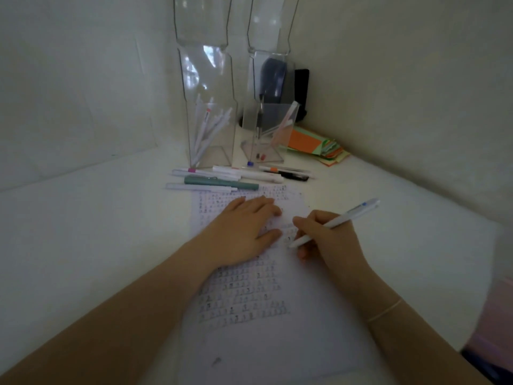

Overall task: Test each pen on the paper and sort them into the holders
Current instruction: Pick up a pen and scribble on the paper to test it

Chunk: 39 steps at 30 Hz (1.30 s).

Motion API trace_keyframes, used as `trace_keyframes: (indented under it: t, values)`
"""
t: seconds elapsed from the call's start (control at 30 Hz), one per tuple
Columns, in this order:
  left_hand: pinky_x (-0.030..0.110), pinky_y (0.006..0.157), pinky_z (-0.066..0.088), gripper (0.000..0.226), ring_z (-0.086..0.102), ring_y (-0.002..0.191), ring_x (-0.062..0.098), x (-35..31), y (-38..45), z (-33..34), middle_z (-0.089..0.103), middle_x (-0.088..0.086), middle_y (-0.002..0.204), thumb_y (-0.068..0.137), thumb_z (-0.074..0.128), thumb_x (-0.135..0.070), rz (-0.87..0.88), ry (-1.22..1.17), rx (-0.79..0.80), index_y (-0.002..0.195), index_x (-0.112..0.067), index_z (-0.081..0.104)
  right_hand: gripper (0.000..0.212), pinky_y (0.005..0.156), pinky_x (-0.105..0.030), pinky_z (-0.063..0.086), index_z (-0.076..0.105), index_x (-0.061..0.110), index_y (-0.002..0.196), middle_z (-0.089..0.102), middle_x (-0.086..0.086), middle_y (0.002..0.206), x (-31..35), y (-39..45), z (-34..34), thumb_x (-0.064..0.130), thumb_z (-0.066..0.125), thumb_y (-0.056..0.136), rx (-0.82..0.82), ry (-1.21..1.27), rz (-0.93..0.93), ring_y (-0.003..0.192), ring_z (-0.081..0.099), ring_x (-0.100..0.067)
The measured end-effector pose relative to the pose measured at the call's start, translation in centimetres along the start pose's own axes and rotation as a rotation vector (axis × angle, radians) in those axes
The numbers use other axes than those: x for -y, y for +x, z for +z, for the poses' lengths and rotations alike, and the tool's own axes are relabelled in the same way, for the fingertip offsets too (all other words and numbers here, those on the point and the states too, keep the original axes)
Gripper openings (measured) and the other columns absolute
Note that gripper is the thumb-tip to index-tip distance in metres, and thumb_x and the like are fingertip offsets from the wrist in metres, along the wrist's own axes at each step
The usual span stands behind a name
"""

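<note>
The right hand (327, 240) pinches a slim white plastic pen (336, 222), tip on the printed paper (249, 295); the left hand (244, 232) presses it, fingers flat.

**A:** where's everything sitting rn?

**B:** white pen (334, 222) slanted, tip down on the paper (249, 295), a white sheet lying flat with rows of small test marks. Loose pens (238, 177) lie sideways in a bunch just past its far edge. Two clear holders behind: left holder (209, 129) has several white pens leaning, right holder (266, 134) a couple.
</note>
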<state>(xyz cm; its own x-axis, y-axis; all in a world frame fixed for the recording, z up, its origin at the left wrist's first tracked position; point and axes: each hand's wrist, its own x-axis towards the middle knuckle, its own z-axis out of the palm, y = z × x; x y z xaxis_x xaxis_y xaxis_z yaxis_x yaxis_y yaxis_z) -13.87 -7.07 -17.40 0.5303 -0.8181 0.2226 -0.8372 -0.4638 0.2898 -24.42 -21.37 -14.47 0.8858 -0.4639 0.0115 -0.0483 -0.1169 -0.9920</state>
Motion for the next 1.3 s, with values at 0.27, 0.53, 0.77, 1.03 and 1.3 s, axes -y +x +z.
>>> trace_keyframes:
  t: [0.27, 0.53, 0.77, 1.03, 1.3]
  values:
    - [0.027, 0.112, 0.002, 0.049, 0.018, 0.139, 0.008, 0.2, 0.1, 0.3, 0.024, -0.006, 0.152, 0.095, 0.035, -0.049, 0.008, 0.018, -0.004, 0.139, -0.028, 0.032, 0.027, 0.033, -0.016, 0.033, 0.051, -0.018, 0.061, 0.051, -0.01, 0.037, -1.4, -0.1, 0.7, 0.001, 0.061, 0.078, -0.2, -0.289, -0.108, 0.026, 0.041, -0.009]
    - [0.028, 0.113, 0.004, 0.048, 0.02, 0.138, 0.009, 0.1, 0.1, 0.1, 0.025, -0.006, 0.152, 0.095, 0.035, -0.048, 0.003, 0.021, 0.005, 0.138, -0.028, 0.033, 0.03, 0.039, -0.02, 0.036, 0.047, -0.016, 0.064, 0.057, -0.033, 0.061, -1.4, 0.0, 1.0, 0.005, 0.061, 0.078, -0.246, -0.433, -0.167, 0.04, 0.046, -0.015]
    - [0.029, 0.113, 0.004, 0.048, 0.019, 0.139, 0.009, 0.1, 0.1, 0.0, 0.025, -0.005, 0.152, 0.095, 0.035, -0.049, 0.001, 0.027, 0.009, 0.139, -0.028, 0.032, 0.032, 0.039, -0.023, 0.038, 0.046, -0.016, 0.061, 0.056, -0.034, 0.058, -1.5, 0.2, 0.9, 0.005, 0.062, 0.078, -0.226, -0.41, -0.156, 0.038, 0.048, -0.021]
    - [0.029, 0.113, 0.004, 0.049, 0.02, 0.139, 0.009, 0.1, 0.1, 0.0, 0.025, -0.005, 0.152, 0.095, 0.035, -0.048, 0.008, 0.031, 0.004, 0.139, -0.027, 0.032, 0.03, 0.037, -0.021, 0.037, 0.047, -0.017, 0.062, 0.057, -0.033, 0.056, -1.4, 0.0, 0.9, 0.003, 0.062, 0.078, -0.203, -0.37, -0.153, 0.033, 0.047, -0.015]
    - [0.028, 0.113, 0.004, 0.048, 0.019, 0.139, 0.009, 0.2, 0.2, 0.3, 0.025, -0.005, 0.152, 0.094, 0.035, -0.049, 0.012, 0.028, -0.013, 0.138, -0.028, 0.033, 0.028, 0.033, -0.017, 0.037, 0.05, -0.016, 0.061, 0.058, -0.019, 0.046, -1.1, -0.2, 1.0, 0.0, 0.061, 0.08, -0.162, -0.302, -0.127, 0.027, 0.046, -0.01]
